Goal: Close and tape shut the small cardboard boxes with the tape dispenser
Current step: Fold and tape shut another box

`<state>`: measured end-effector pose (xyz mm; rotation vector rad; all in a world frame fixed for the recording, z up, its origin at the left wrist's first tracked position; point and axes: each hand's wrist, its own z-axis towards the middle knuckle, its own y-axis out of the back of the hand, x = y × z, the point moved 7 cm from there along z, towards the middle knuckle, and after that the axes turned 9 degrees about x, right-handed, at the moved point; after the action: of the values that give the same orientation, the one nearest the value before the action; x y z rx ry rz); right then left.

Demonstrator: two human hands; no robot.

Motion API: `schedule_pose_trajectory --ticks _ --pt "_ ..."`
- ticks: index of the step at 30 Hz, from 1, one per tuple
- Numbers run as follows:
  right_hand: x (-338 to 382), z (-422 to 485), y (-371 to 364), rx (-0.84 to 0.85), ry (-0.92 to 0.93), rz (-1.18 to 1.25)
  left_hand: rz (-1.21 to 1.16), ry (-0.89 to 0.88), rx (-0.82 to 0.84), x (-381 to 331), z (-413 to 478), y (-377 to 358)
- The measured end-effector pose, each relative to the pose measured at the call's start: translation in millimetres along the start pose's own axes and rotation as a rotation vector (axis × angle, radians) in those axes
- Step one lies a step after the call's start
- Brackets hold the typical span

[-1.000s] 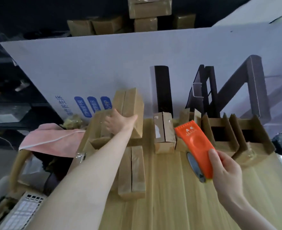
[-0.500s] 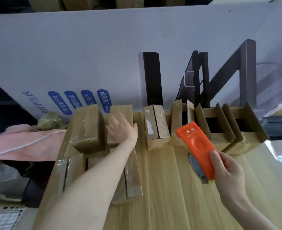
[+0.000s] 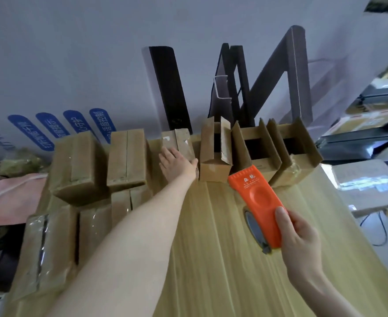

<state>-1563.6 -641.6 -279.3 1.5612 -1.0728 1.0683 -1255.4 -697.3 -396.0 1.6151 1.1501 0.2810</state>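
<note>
My left hand (image 3: 177,164) reaches forward and lies with straight fingers on a small closed cardboard box (image 3: 179,139) that bears torn white label scraps, thumb at its right edge. To its right stand three open boxes with flaps up (image 3: 214,156) (image 3: 257,154) (image 3: 297,152). My right hand (image 3: 300,239) grips the rear end of the orange tape dispenser (image 3: 257,200), held above the wooden table (image 3: 211,259), its toothed front pointing at the open boxes. A tape roll shows under the dispenser.
Closed boxes are stacked at the left (image 3: 78,165) (image 3: 128,156), with more shiny taped ones below (image 3: 46,248). A pink cloth (image 3: 5,197) lies far left. A white printed board (image 3: 74,76) and dark angled cardboard pieces (image 3: 170,88) lean behind the boxes.
My left hand let go of the box it set on the left stack and moved right onto the closed box with label scraps. The dispenser stayed in my right hand.
</note>
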Motion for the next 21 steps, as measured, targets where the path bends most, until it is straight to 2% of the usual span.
schedule_pose_trajectory --ticks 6,10,14,18,21 --pt "-20.1 -8.9 33.3 0.027 -0.021 0.033 0.015 0.054 0.026 16.1 -51.5 -18.6" --pt "-11.2 -18.5 57.3 0.071 0.016 0.043 0.033 0.014 -0.018 28.3 -119.0 -44.7" --pt "-10.7 -29.5 82.8 0.174 0.005 0.098 0.041 -0.008 0.013 33.0 -193.8 -77.3" --pt "-18.6 -37.4 113.4 0.271 -0.03 0.139 0.097 -0.132 0.108 26.7 -261.9 -115.2" --pt "-25.8 -41.8 135.5 0.342 -0.046 0.167 0.208 -0.339 0.226 15.4 -300.1 -137.9"
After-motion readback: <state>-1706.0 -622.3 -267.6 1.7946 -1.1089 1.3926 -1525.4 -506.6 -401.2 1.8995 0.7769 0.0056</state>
